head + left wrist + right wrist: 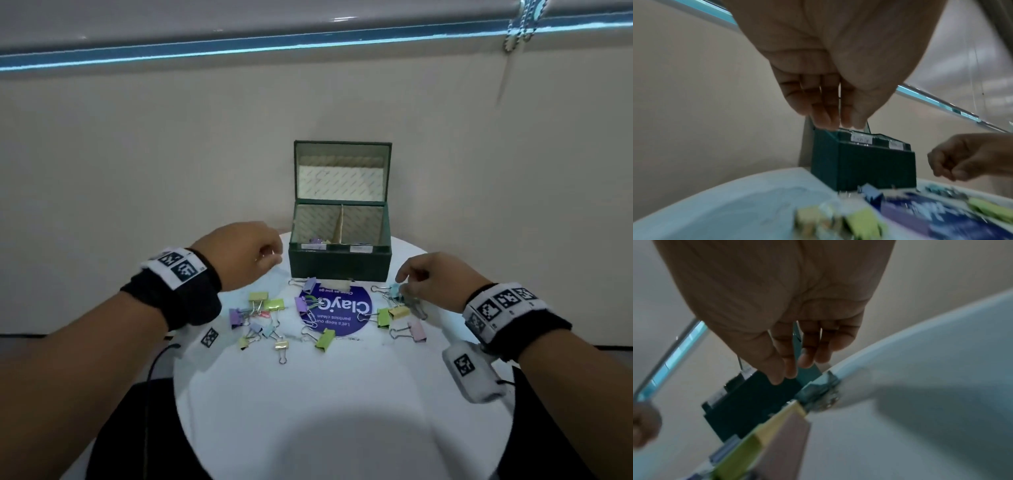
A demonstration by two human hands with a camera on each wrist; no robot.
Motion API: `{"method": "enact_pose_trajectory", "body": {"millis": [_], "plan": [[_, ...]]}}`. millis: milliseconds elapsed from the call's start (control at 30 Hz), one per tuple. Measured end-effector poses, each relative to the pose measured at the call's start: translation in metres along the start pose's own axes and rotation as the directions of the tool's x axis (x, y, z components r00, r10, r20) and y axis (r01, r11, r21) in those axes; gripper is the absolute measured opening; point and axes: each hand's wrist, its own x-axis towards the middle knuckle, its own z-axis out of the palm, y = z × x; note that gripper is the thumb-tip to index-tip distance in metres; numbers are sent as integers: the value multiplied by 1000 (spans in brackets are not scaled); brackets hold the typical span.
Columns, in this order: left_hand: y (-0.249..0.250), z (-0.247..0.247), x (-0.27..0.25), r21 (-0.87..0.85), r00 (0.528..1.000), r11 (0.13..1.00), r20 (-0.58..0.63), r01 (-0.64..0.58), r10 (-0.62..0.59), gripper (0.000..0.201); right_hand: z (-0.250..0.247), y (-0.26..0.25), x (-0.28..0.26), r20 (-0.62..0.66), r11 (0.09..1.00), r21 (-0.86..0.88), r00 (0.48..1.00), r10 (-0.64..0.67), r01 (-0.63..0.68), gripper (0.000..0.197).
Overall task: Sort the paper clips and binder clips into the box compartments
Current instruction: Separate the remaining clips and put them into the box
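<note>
Sorting under way: my right hand (433,281) pinches a teal binder clip (394,290) on the tabletop (308,394); left hand (239,253) loosely curled, empty, beside the box (339,265); next, lift it into its compartment.

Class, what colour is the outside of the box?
Dark green box, clearest in the head view.
</note>
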Motion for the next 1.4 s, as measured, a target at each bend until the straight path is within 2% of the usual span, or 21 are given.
{"method": "enact_pose_trajectory", "body": {"millis": [100, 200, 300, 367, 467, 533, 633, 700, 767, 833, 900, 933, 1033, 1133, 1167, 1233, 1300, 1400], "plan": [[-21, 6, -41, -4, 990, 1000, 141, -15, 15, 3, 4, -12, -7, 31, 999, -15, 999, -43, 43, 6], [-27, 9, -69, -24, 974, 999, 221, -34, 38, 10, 9, -36, -17, 64, 980, -92, 983, -173, 178, 4], [-20, 14, -84, -66, 962, 997, 267, -34, 50, 32, 26, -68, -27, 118, 915, -152, 926, -359, 374, 9], [-12, 21, -87, -24, 958, 999, 286, -22, 28, 42, 41, -87, -32, 175, 863, -166, 875, -451, 478, 14], [-1, 31, -87, 64, 962, 998, 272, -15, -3, 32, 57, -111, -33, 253, 849, -75, 834, -491, 523, 22], [3, 33, -87, 36, 969, 999, 247, -2, -7, 23, 65, -124, -30, 289, 827, -49, 800, -525, 560, 24], [4, 32, -89, 6, 981, 1000, 196, 9, -10, 14, 78, -137, -28, 381, 775, -150, 759, -528, 614, 21], [1, 31, -90, -55, 990, 998, 137, 41, -33, 11, 83, -138, -25, 376, 776, -193, 775, -507, 601, 20], [-5, 27, -90, -158, 991, 981, 85, 113, -101, 4, 82, -137, -24, 360, 812, -161, 800, -481, 561, 18], [-8, 22, -86, -260, 982, 948, 85, 183, -166, 14, 82, -135, -26, 338, 825, -138, 809, -481, 549, 12], [-7, 18, -83, -290, 975, 935, 144, 205, -169, 25, 83, -134, -28, 287, 831, -146, 827, -483, 536, 8], [-5, 16, -81, -276, 971, 940, 188, 198, -149, 27, 84, -133, -27, 260, 846, -144, 845, -468, 513, 10], [4, 19, -80, -179, 948, 976, 313, 123, -62, 16, 85, -132, -21, 198, 890, -161, 897, -395, 428, 12], [8, 27, -81, -48, 921, 999, 389, 22, -1, 32, 88, -130, -16, 175, 900, -192, 916, -360, 391, 17], [10, 28, -81, -7, 913, 1000, 407, -1, 3, 31, 88, -130, -17, 162, 897, -204, 917, -364, 392, 15], [12, 28, -79, 31, 913, 999, 409, -25, 10, 21, 87, -131, -19, 174, 884, -243, 914, -366, 400, 13], [11, 27, -75, 35, 916, 999, 400, -11, -4, 13, 85, -131, -21, 233, 879, -255, 908, -349, 403, 22], [11, 17, -64, 14, 920, 1000, 392, 0, -5, 14, 86, -130, -20, 243, 880, -249, 905, -348, 405, 9]]}}
